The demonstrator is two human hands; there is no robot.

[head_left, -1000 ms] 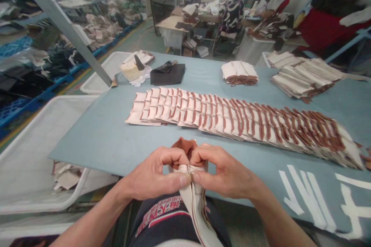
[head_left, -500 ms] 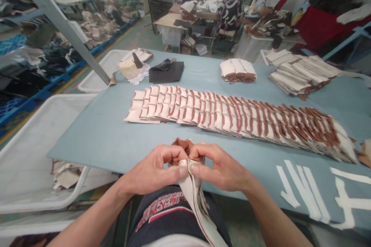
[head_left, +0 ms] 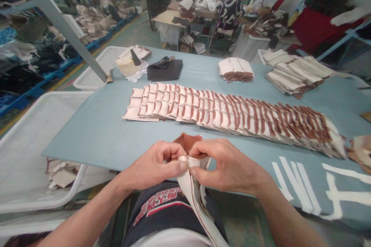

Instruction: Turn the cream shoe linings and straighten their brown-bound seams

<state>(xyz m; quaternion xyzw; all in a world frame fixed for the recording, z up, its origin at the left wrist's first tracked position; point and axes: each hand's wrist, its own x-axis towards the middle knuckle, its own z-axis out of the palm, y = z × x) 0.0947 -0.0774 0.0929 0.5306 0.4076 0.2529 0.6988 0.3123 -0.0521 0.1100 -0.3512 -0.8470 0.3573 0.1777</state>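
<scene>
A white and brown layered fabric piece (head_left: 193, 191) hangs from my two hands over the front edge of the blue-grey table (head_left: 95, 131), its lower end across my lap. My left hand (head_left: 158, 164) pinches its upper edge between thumb and curled fingers. Close beside it, my right hand (head_left: 222, 164) pinches the same edge, the thumbs nearly touching. A brown flap stands up just behind the fingertips. Beyond my hands, a long overlapping row of white pieces with brown edges (head_left: 203, 106) lies across the table.
Stacked pieces (head_left: 236, 68) and a larger pile (head_left: 300, 71) lie at the back. Dark cloth (head_left: 165, 69) sits at the back left, white strips (head_left: 301, 185) at the right. White bins (head_left: 37, 135) stand left. A person in patterned clothing (head_left: 230, 9) sits farther off.
The brown flap behind my fingers has opened wider and shows more. My right hand has turned slightly, its fingers a little higher. The view has shifted slightly.
</scene>
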